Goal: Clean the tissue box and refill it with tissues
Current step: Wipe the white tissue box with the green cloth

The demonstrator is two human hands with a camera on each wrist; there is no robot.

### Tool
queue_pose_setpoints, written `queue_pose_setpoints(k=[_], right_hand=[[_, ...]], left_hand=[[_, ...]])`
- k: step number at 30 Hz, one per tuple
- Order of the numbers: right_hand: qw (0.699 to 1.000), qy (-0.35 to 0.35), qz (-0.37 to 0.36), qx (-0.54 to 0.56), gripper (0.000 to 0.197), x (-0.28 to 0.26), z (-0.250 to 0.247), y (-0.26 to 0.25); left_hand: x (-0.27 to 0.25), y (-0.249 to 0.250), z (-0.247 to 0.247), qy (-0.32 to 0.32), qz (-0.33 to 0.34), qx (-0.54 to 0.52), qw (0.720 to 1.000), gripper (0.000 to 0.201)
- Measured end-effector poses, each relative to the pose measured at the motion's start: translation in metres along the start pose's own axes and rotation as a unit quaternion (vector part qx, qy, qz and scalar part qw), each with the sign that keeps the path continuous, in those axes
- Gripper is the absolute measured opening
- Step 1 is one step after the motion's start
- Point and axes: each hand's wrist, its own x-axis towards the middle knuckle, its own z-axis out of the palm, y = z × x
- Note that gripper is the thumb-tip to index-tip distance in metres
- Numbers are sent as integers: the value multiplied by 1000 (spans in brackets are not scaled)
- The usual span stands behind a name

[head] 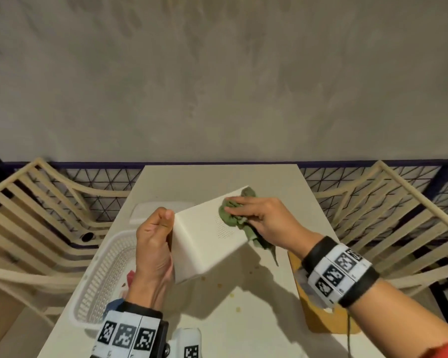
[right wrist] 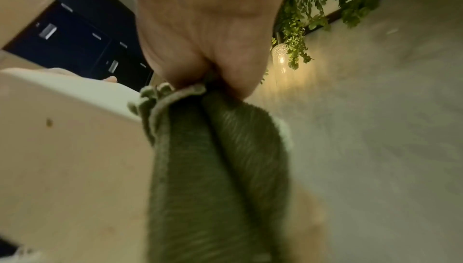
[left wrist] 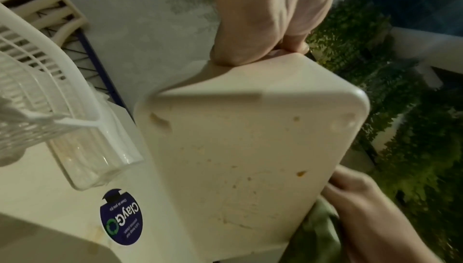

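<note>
Honestly, left hand (head: 154,244) only clamps the tilted tissue box (head: 204,236) by one end; right hand (head: 259,220), fingers bunched on the green cloth (head: 230,215), could scrub it loose.

Left hand (head: 154,244): bare, no glove or ring visible.
Left wrist band (head: 130,332): black strap carrying white blocks printed with square black-and-white coded markers, three in a row.
Right hand (head: 265,222): bare, no glove or ring visible.
Right wrist band (head: 338,271): black strap, white blocks with three square black-and-white coded markers.
Cable (head: 349,329): thin, dark, hanging below the right band.
Sleeve (head: 444,348): red fabric edge on the right forearm.
</note>
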Motion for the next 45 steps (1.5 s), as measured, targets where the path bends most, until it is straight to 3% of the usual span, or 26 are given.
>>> queue_pose_setpoints(k=[2,6,7,10,12,17,20,22,24,26,27,28,30,33,35,37,40,41,43,45], right_hand=[[999,8,-36,20,44,12,19,-25],[980,-70,-173,63,35,-14,20,-33],[983,-74,-157,59,39,-17,12,-22],[1000,-13,-15,13,50,-4,-5,10],[998,-41,37,-27,53,12,-12,12],[973,-210,37,-86,52,19,-25,-1],[961,-245,34,-121,47,15,-26,-9],[954,-251,28,-163,46,16,-26,-17],[944,-248,4,-218,45,20,-25,-29],[925,-238,-41,-294,42,26,-21,-42],[912,-228,-66,-333,39,28,-17,-47],[901,-217,-88,-365,36,30,-13,-52],[900,-185,-96,-382,34,33,-4,-55],[946,-65,-108,-299,31,21,12,-45],[958,-6,-170,-232,27,0,23,-24],[964,32,-172,-202,26,-17,22,-2],[979,125,-44,-158,35,-2,8,-1],[977,141,-38,-156,31,7,8,-12],[974,117,-105,-165,23,12,24,-30],[973,57,-159,-158,33,-3,27,-28]], left_hand=[[2,-3,3,0,-4,6,1000,27],[3,1,-1,11,-17,-51,998,14],[1,4,-4,2,-14,-43,999,16],[-1,12,-14,-44,-21,-4,999,36],[-4,19,-18,-64,-24,-1,998,39],[-10,17,-26,-52,-37,1,998,30],[-16,15,-34,-81,-71,100,989,38],[-16,20,-33,-141,-92,237,957,27],[-10,23,-25,-225,-98,407,880,22],[-3,18,-11,-270,-61,546,791,16],[0,13,-2,-271,-36,574,772,14],[1,8,8,-259,-17,573,777,12],[2,-2,24,-202,-2,543,815,20],[4,-8,30,-84,-2,476,876,32],[3,-6,28,-19,-6,433,901,31],[-1,-6,27,12,0,440,898,27],[-13,-11,38,23,11,479,878,19],[-15,-13,41,32,5,475,880,19],[-13,-15,41,49,-9,436,899,21],[-10,-14,36,56,-13,402,914,26]])
